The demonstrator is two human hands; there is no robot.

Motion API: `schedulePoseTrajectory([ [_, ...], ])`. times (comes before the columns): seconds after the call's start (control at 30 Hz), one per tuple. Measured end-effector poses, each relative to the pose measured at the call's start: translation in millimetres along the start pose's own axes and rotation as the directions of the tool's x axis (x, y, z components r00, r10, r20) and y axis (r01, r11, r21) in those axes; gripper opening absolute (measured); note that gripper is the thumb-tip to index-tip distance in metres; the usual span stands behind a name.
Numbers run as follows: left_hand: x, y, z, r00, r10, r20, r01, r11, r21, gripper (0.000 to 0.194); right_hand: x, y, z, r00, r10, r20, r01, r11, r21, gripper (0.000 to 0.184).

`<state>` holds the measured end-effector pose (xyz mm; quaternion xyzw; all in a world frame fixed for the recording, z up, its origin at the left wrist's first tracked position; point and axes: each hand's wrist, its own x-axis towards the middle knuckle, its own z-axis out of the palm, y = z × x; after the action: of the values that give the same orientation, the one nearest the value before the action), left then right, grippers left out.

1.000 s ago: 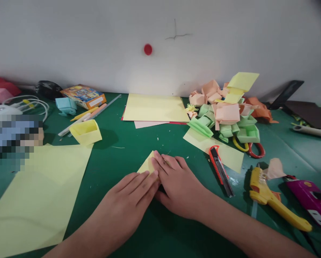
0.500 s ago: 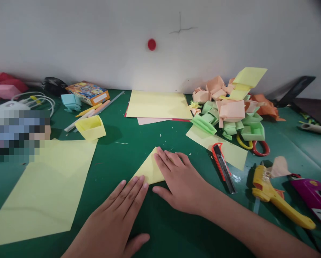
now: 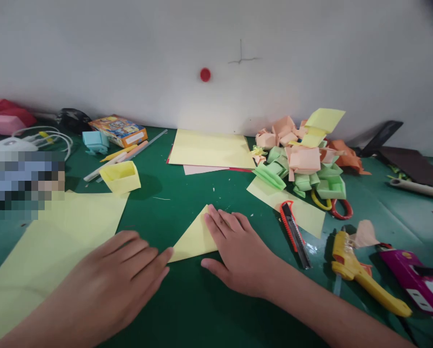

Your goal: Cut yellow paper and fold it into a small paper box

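Observation:
A folded piece of yellow paper [image 3: 193, 237] lies on the green table, its visible part forming a triangle with a pointed top. My right hand [image 3: 238, 256] rests flat on its right side, fingers stretched and thumb apart; that side is hidden underneath. At the paper's left corner is my left hand [image 3: 118, 280], slightly blurred, with loosely bent fingers and its index fingertip touching or just beside the corner. A small gap shows between index finger and thumb. Under and behind this hand spreads a large yellow sheet [image 3: 79, 217].
A cutter knife [image 3: 295, 234], a yellow glue gun [image 3: 368, 278] and scissors [image 3: 341, 209] lie to the right, near a pile of folded paper pieces [image 3: 303, 159]. A yellow paper box [image 3: 120, 177] stands left. Stacked sheets [image 3: 212, 149] lie by the wall.
My left hand has slid left along the paper's lower edge to its corner, its fingers going from flat to bent. My right hand stays on the paper. The view has tilted slightly.

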<state>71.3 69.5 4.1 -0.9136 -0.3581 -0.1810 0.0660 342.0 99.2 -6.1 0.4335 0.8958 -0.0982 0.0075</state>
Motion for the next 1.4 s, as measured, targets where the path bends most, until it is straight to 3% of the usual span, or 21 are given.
schedulePoseTrajectory([
  [0.13,35,4,16.3,0.976,0.202,0.084,-0.2,0.979,-0.035,0.032,0,-2,1,1.0,0.012,-0.021,-0.012,1.0,0.003,0.08],
  [0.3,40,7,31.8,0.978,0.199,0.062,-0.186,0.969,-0.165,0.034,1,-1,2,0.999,0.006,-0.037,-0.006,1.0,-0.001,0.081],
  [0.43,31,1,25.6,0.968,0.196,0.157,-0.168,0.97,-0.173,0.035,1,0,1,0.999,0.009,-0.034,-0.009,1.0,0.004,0.079],
  [0.6,24,-11,15.4,0.925,0.295,0.241,-0.254,0.949,-0.186,0.066,1,2,1,0.999,-0.003,-0.034,0.004,1.0,0.009,0.079],
  [0.73,24,-15,12.2,0.923,0.297,0.244,-0.24,0.941,-0.238,0.074,0,2,2,0.999,-0.009,-0.046,0.009,1.0,-0.01,0.078],
  [0.87,26,-15,13.5,0.909,0.308,0.28,-0.242,0.939,-0.246,0.072,-3,-11,0,0.998,-0.019,-0.065,0.018,1.0,-0.007,0.082],
  [1.0,27,-15,16.0,0.915,0.282,0.29,-0.21,0.944,-0.254,0.075,-10,-31,4,0.989,-0.145,0.016,0.142,0.979,0.146,0.092],
  [1.13,27,-16,16.0,0.923,0.274,0.272,-0.205,0.945,-0.255,0.073,-18,-32,8,0.994,-0.089,0.063,0.069,0.962,0.264,0.098],
  [1.4,27,-18,15.1,0.928,0.285,0.24,-0.245,0.952,-0.182,0.069,-47,5,-13,0.961,0.056,0.27,-0.145,0.936,0.321,0.091],
])
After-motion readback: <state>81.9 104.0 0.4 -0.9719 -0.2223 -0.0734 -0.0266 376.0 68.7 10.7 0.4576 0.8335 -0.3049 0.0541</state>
